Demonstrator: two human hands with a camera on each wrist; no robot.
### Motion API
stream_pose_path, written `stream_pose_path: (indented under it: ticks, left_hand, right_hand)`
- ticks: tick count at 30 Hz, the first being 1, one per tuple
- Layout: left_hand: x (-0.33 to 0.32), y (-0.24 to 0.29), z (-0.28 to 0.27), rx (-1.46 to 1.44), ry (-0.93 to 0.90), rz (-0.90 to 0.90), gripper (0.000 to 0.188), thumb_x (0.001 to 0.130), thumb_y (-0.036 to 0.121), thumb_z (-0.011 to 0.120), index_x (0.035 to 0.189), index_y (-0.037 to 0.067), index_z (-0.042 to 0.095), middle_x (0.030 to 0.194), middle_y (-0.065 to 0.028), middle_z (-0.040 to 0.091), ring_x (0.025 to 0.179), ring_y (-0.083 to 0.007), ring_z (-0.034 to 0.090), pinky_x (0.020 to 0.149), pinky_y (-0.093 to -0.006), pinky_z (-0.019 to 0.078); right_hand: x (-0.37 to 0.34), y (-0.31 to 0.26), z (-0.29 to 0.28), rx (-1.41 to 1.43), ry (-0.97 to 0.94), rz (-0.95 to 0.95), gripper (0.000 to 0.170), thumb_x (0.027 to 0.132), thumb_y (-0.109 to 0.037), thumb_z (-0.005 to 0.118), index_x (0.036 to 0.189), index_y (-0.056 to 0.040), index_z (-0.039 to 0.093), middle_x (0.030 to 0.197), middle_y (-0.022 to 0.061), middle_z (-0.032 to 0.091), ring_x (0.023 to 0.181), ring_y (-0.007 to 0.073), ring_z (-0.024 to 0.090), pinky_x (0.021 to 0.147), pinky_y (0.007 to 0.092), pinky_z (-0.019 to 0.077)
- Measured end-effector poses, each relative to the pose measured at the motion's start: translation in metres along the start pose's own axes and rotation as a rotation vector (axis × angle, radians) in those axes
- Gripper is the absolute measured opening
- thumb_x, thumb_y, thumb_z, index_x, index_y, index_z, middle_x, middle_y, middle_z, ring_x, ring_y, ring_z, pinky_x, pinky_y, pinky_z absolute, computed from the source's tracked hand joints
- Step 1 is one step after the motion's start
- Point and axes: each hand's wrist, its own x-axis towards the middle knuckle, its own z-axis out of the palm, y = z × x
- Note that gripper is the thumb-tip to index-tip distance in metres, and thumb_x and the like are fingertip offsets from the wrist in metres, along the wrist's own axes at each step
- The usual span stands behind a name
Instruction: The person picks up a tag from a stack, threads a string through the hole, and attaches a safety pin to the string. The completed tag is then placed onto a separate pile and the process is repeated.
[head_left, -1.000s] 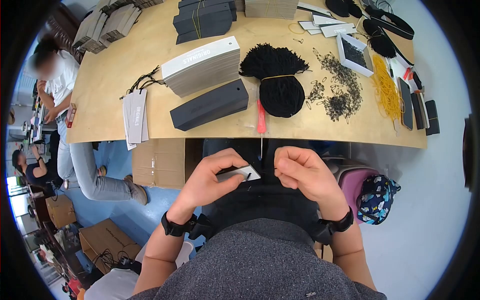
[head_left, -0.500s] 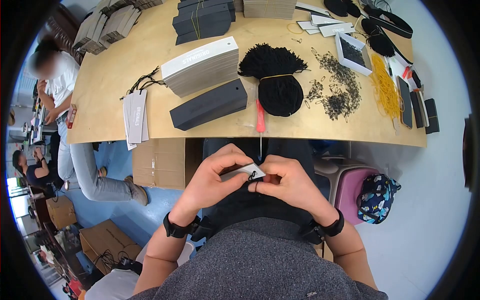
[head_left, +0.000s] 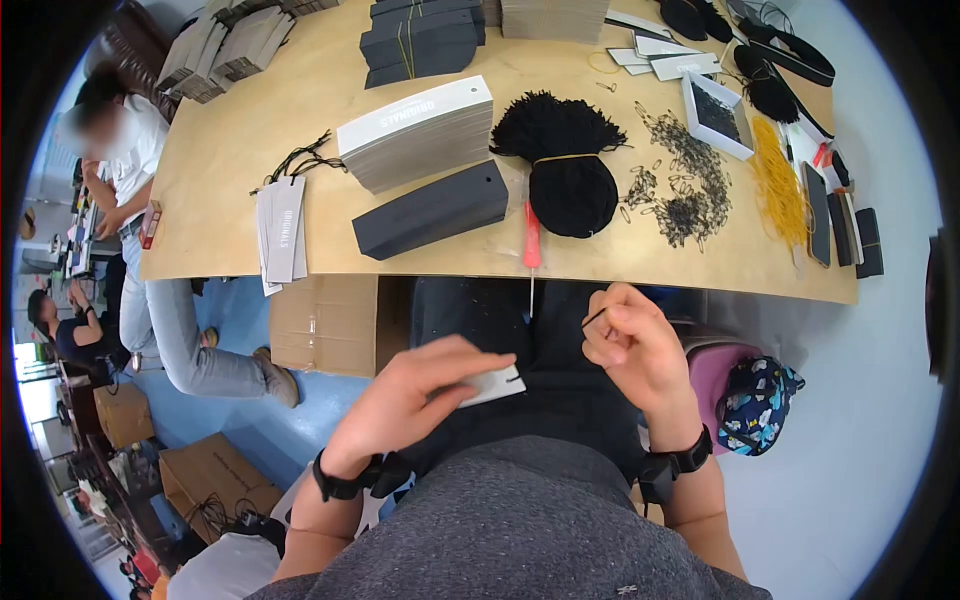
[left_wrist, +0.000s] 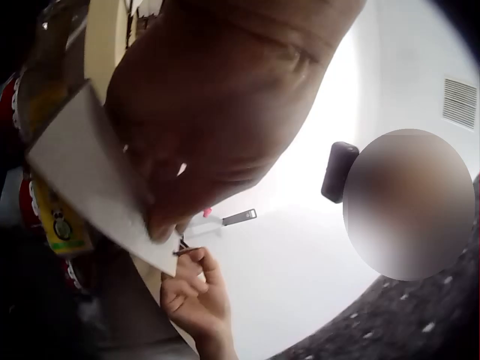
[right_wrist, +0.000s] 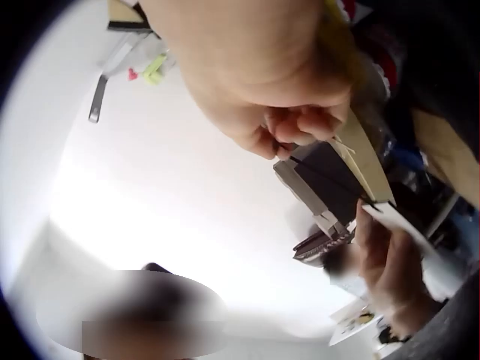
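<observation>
The left hand (head_left: pixel 400 398) pinches a white tag (head_left: pixel 497 385) between thumb and fingers above the lap (head_left: pixel 560 405). The right hand (head_left: pixel 642 348) grips a black string (right_wrist: pixel 334 178) in curled fingers, stretched straight to the tag's end

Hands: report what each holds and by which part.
Left hand holds a white hang tag near its corded end; right hand pinches the black cord away from the tag.

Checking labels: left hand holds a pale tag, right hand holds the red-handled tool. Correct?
No: the right hand pinches a black cord; the red-handled tool lies on the table, per the head view. The left hand does hold a pale tag.
</observation>
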Motion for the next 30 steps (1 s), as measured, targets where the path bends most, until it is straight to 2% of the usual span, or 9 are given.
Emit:
stream_pose_path:
  ticks: [4,8,10,14,16,21,25,27,30]
  left_hand:
    - [-0.032,0.009,-0.035,0.076,-0.02,-0.213,0.043,0.086,-0.006,0.063,0.127,0.008,0.065,0.101,-0.0092,0.068,0.082,-0.0195,0.063,0.075,-0.0312,0.0505]
    - [-0.035,0.0,-0.08,-0.004,0.53,-0.324,0.04,0.086,-0.002,0.068,0.125,0.0,0.063,0.098,0.0001,0.066,0.076,-0.0036,0.051,0.07,-0.0207,0.0452]
    - [-0.015,-0.005,-0.105,-0.003,0.817,-0.162,0.041,0.087,-0.003,0.066,0.128,-0.003,0.062,0.088,0.0049,0.058,0.077,-0.0032,0.05,0.071,-0.0183,0.0431]
    - [0.022,-0.011,-0.141,-0.109,0.98,-0.016,0.039,0.088,-0.002,0.065,0.127,-0.002,0.063,0.097,-0.0004,0.065,0.081,-0.0057,0.055,0.072,-0.0213,0.0473]
    - [0.027,-0.038,-0.154,0.484,0.996,-0.053,0.037,0.086,0.0,0.067,0.123,-0.001,0.066,0.104,-0.0077,0.065,0.082,-0.013,0.06,0.073,-0.0264,0.0504]
    - [0.033,-0.091,-0.16,0.879,0.949,-0.145,0.036,0.08,0.005,0.071,0.116,0.003,0.07,0.104,-0.0129,0.061,0.085,-0.0241,0.059,0.077,-0.0318,0.0503]
    - [0.031,-0.075,-0.146,1.054,0.963,-0.111,0.038,0.082,0.002,0.068,0.12,0.001,0.067,0.111,-0.0155,0.06,0.103,-0.0327,0.057,0.091,-0.0381,0.0469]
    - [0.028,-0.055,-0.127,0.969,1.209,0.096,0.037,0.082,-0.001,0.067,0.119,0.001,0.067,0.106,-0.0139,0.06,0.098,-0.0306,0.057,0.087,-0.0368,0.047]
    - [0.013,-0.029,-0.079,0.939,1.227,0.113,0.03,0.087,-0.002,0.065,0.116,0.001,0.068,0.106,-0.0124,0.061,0.092,-0.0241,0.057,0.08,-0.0326,0.0469]
  right_hand:
    - [-0.004,-0.007,0.013,-0.584,-0.035,0.159,0.035,0.1,-0.023,0.059,0.128,-0.001,0.061,0.091,0.0032,0.064,0.072,0.0071,0.055,0.068,0.0213,0.0459]
    - [-0.003,-0.005,0.022,-0.716,-0.056,0.145,0.035,0.099,-0.022,0.062,0.128,-0.0026,0.061,0.094,0.0029,0.064,0.078,0.0078,0.057,0.072,0.0224,0.0485]
    - [-0.001,-0.003,0.023,-0.735,-0.079,0.159,0.033,0.099,-0.021,0.062,0.127,-0.0024,0.061,0.094,0.0028,0.064,0.079,0.0078,0.057,0.072,0.0225,0.0486]
    - [-0.004,-0.001,0.026,-0.758,-0.084,0.136,0.028,0.099,-0.017,0.061,0.123,-0.0018,0.063,0.094,0.0023,0.064,0.078,0.007,0.057,0.072,0.0226,0.0486]
    - [-0.007,-0.005,0.028,-0.78,-0.067,0.132,0.027,0.099,-0.015,0.061,0.122,-0.0016,0.063,0.094,0.0019,0.064,0.077,0.0068,0.057,0.072,0.0224,0.0485]
    - [-0.008,-0.011,0.028,-0.812,0.014,0.114,0.023,0.098,-0.013,0.063,0.118,-0.0012,0.065,0.093,0.0007,0.063,0.076,0.006,0.057,0.07,0.0219,0.0481]
    - [0.007,-0.012,0.028,-1.102,0.121,-0.307,0.014,0.092,-0.007,0.068,0.105,-0.0022,0.068,0.087,0.0041,0.061,0.07,0.0093,0.059,0.063,0.0238,0.0474]
    - [0.02,-0.016,0.032,-1.427,0.284,-0.773,0.015,0.087,-0.003,0.071,0.101,-0.0025,0.067,0.087,0.0071,0.06,0.067,0.0141,0.06,0.059,0.0275,0.0477]
    - [0.037,-0.021,0.033,-1.54,0.371,-0.873,0.016,0.083,-0.002,0.074,0.097,-0.0035,0.067,0.086,0.0087,0.058,0.067,0.0201,0.061,0.059,0.0314,0.0484]
